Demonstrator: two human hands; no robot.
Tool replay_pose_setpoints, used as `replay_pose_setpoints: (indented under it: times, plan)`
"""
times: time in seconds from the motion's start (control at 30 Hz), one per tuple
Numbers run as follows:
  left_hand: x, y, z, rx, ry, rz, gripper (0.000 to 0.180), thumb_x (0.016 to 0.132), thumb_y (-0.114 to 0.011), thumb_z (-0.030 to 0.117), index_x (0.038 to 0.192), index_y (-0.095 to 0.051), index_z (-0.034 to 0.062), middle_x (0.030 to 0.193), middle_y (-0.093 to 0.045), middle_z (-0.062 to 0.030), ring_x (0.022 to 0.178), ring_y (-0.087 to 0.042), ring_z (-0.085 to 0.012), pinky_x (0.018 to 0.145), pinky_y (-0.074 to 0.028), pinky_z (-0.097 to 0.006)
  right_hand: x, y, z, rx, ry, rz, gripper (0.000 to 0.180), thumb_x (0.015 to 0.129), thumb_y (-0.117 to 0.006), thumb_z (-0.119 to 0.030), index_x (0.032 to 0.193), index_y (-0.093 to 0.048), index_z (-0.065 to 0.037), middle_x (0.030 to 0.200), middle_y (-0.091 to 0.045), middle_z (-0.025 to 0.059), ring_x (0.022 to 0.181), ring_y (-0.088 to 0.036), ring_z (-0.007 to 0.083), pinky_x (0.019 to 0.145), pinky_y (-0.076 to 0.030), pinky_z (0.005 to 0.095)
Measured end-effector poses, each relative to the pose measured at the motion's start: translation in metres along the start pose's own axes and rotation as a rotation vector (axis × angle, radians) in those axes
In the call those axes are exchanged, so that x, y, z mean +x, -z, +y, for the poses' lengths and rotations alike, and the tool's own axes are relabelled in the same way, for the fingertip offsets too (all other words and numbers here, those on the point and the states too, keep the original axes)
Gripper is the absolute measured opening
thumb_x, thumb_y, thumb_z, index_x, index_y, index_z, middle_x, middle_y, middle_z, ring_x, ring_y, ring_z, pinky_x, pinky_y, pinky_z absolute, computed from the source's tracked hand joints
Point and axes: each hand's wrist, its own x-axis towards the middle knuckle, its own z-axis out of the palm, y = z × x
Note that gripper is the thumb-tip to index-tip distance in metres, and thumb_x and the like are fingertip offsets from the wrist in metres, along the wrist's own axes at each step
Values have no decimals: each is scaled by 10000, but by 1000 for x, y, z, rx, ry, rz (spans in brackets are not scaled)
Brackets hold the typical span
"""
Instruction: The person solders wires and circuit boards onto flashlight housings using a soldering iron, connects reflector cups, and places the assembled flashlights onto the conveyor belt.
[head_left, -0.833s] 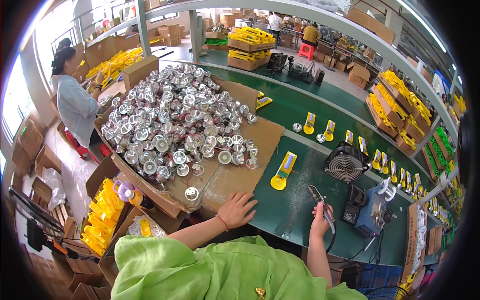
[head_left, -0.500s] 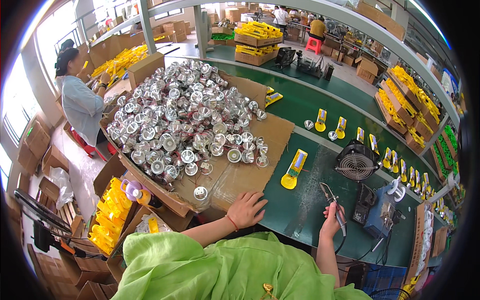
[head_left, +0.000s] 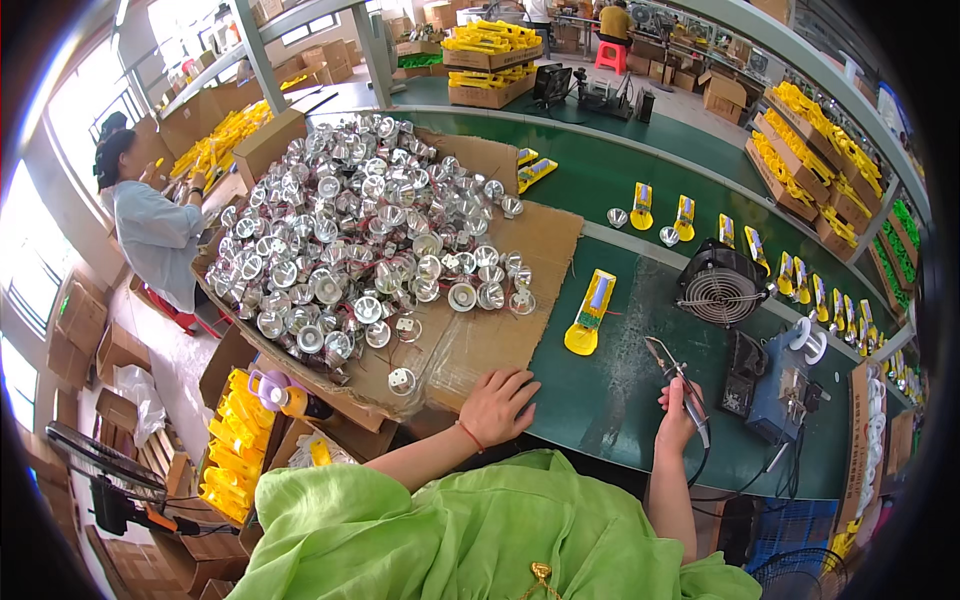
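Hands well apart. R hand (head_left: 676,420) is wrapped round the handle of a soldering iron (head_left: 692,402), which slants up & L; its tip points to abt 11 o'clk, clear of the bench parts. Can't tell if the tip touches the bench (head_left: 640,425). L hand (head_left: 498,406) holds nothing visible; it's palm down w/ fingers loosely spread, at the near R edge of the cardboard (head_left: 490,350).

Yellow housing (head_left: 582,338) lies on the green bench btwn the hands & farther out, approx 10:30 from R hand, 1:30 from L; pale strip at its far end, green circuit bd mid, a red wire sticking out at 3.

From R hand: black fan (head_left: 722,298) at 1, blue unit (head_left: 780,385) w/ white spool (head_left: 808,342) on top at 2.

From L hand: big heap of silver reflectors (head_left: 375,220) w/ red wires at 11, on the cardboard; one white-based reflector (head_left: 402,381) at 9:30, apart from the heap. Box of yellow parts (head_left: 235,445) at 8:30.

Beyond the housing, row of yellow units (head_left: 641,207) runs 1 to 3 o'clk along the green belt (head_left: 590,180). Co-worker (head_left: 160,225) in light-blue top at 10.
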Motion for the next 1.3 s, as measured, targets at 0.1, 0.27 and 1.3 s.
replay_pose_setpoints:
  times: [0.1, 0.27, 1.3]
  plan:
    - [-1, -1, 0, 9, -1, 4, 389, 779, -668, 210, 1145, -618, 91, 1197, -575, -82, 1120, -530, -275, 935, -420, -415, 0, 0, 1, 8, 0, 0, 197, 912, -646, -203, 930, -616, -10, 738, -621, 35, 600, -546, 68, 547, -418, 200]
    - [-3, -1, 0, -2, 3, -7, 383, 787, -656, 208, 1151, -615, 95, 1202, -574, -81, 1120, -530, -279, 931, -422, -421, -1, 1, 1, 3, 25, -16, 201, 913, -643, -206, 939, -620, -8, 731, -619, 36, 598, -545, 69, 550, -418, 200]
    - [122, -14, -70, 478, 244, -87, 302, 756, -685, 401, 884, -696, 128, 913, -598, -21, 956, -517, -218, 869, -361, -403, 0, 6, 3, 2, -65, -43, 170, 917, -613, -144, 990, -613, 10, 748, -617, 43, 617, -541, 76, 574, -427, 204]
